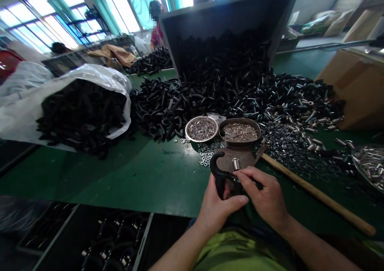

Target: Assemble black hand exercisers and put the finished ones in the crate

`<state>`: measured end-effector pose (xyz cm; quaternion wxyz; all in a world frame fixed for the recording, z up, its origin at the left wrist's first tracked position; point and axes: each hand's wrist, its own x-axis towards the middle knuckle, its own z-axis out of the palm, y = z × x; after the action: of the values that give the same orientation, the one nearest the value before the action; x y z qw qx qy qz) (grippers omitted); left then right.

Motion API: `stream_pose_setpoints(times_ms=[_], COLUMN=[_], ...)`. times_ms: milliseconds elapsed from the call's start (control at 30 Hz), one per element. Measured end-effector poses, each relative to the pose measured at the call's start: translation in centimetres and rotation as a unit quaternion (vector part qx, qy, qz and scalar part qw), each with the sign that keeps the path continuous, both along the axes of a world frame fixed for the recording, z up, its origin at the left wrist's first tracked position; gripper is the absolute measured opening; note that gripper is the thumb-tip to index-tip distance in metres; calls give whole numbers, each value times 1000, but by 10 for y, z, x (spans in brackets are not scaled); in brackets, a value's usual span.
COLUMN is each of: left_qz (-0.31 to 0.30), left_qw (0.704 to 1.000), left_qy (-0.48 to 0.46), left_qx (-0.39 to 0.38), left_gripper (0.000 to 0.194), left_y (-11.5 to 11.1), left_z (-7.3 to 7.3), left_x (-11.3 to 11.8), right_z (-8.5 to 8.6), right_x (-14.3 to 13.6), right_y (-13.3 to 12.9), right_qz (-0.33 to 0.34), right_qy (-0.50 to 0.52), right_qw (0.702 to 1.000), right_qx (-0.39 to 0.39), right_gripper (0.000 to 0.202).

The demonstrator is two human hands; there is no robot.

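My left hand (pixel 217 207) is wrapped round a black hooked part (pixel 216 167), its curved end pointing up and away from me. Close against that part, the thumb and fingers of my right hand (pixel 265 197) are pinched together; what sits between the fingertips is too small to make out. Just beyond them a silver coil spring (pixel 236 164) stands in front of a flat metal block (pixel 246 155). Whether the spring touches the black part, I cannot tell. Small silver nuts (pixel 206 157) lie scattered left of the block.
Behind are a round bowl (pixel 201 139) and an oval tin (pixel 240 143) of small metal pieces. Black parts (pixel 162 107) are heaped around a tipped bin (pixel 222 19). A wooden-handled tool (pixel 318 193) lies at right. A white bag (pixel 21 111) stands left, a cardboard box (pixel 360 91) right.
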<state>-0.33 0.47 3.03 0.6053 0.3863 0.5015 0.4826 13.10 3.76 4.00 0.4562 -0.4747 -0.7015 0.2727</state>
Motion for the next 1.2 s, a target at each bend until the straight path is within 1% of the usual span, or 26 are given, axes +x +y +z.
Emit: stream_pose_setpoints(times_ms=[67, 133, 200, 267, 333, 367, 433, 533, 567, 600, 633, 667, 700, 733, 767, 800, 833, 867, 900, 933, 967, 1000, 1067, 1100, 1133, 1200], left_qz=[5, -14, -36, -40, -36, -42, -73, -112, -109, -100, -85, -66, -42, -21, -6, -1, -8, -27, -52, -70, -74, -64, -27, -14, -10, -23], left_qw=[997, 993, 990, 989, 993, 996, 995, 979, 977, 979, 984, 991, 997, 999, 996, 989, 982, 975, 971, 969, 969, 972, 980, 981, 979, 972], left_qy=[67, 111, 134, 139, 110, 76, -20, -129, -141, -138, -120, -86, -36, 24, 85, 139, 181, 211, 226, 231, 227, 216, 188, 183, 186, 210], left_qx=[36, 46, 41, 32, 10, -12, -68, -113, -114, -111, -99, -77, -46, -12, 21, 45, 58, 62, 62, 61, 61, 61, 62, 67, 76, 99], left_gripper=[62, 62, 65, 66, 61, 58, 51, 47, 49, 51, 53, 55, 58, 62, 69, 77, 85, 91, 95, 95, 93, 91, 86, 85, 84, 82], left_y=[-2, -5, -9, -11, -10, -9, -3, 6, 9, 11, 13, 14, 14, 15, 15, 14, 13, 11, 10, 8, 6, 4, 0, -1, -3, -5], left_z=[0, -4, -10, -15, -17, -17, -14, -10, -9, -8, -8, -7, -7, -6, -5, -4, -3, -2, -2, -2, -4, -6, -12, -15, -18, -23], left_x=[0, 2, 4, 5, 5, 4, 0, -9, -11, -14, -16, -18, -19, -21, -22, -22, -23, -22, -21, -20, -18, -16, -13, -12, -12, -14], right_z=[1, 1, -1, -4, -6, -6, -4, 2, 3, 2, 0, -2, -6, -9, -13, -15, -17, -17, -16, -15, -13, -10, -5, -3, -2, 1], right_x=[2, 5, 7, 8, 9, 9, 11, 17, 20, 22, 24, 25, 26, 26, 25, 24, 22, 19, 16, 12, 8, 5, -1, -3, -3, -3], right_y=[-1, -1, -1, 1, 4, 6, 11, 15, 15, 14, 14, 13, 13, 13, 14, 16, 18, 20, 21, 22, 23, 22, 18, 16, 14, 9], right_qz=[5, 10, 14, 16, 21, 32, 85, 205, 222, 221, 204, 176, 151, 137, 138, 152, 181, 217, 249, 267, 264, 239, 170, 147, 138, 159], right_qy=[-14, -24, -34, -44, -50, -54, -65, -88, -97, -104, -108, -105, -95, -79, -60, -41, -25, -11, 0, 7, 6, -8, -74, -115, -155, -215], right_qw=[1000, 999, 999, 999, 998, 998, 994, 974, 968, 966, 969, 976, 984, 985, 976, 958, 936, 916, 902, 897, 903, 916, 944, 950, 951, 942], right_qx=[18, 19, 8, -7, -18, -24, -26, 32, 63, 88, 93, 69, 14, -66, -155, -238, -300, -337, -352, -352, -341, -322, -274, -250, -231, -202], right_gripper=[16, 19, 21, 24, 25, 25, 25, 20, 19, 18, 18, 17, 19, 23, 29, 35, 40, 42, 41, 39, 36, 32, 26, 25, 24, 23])
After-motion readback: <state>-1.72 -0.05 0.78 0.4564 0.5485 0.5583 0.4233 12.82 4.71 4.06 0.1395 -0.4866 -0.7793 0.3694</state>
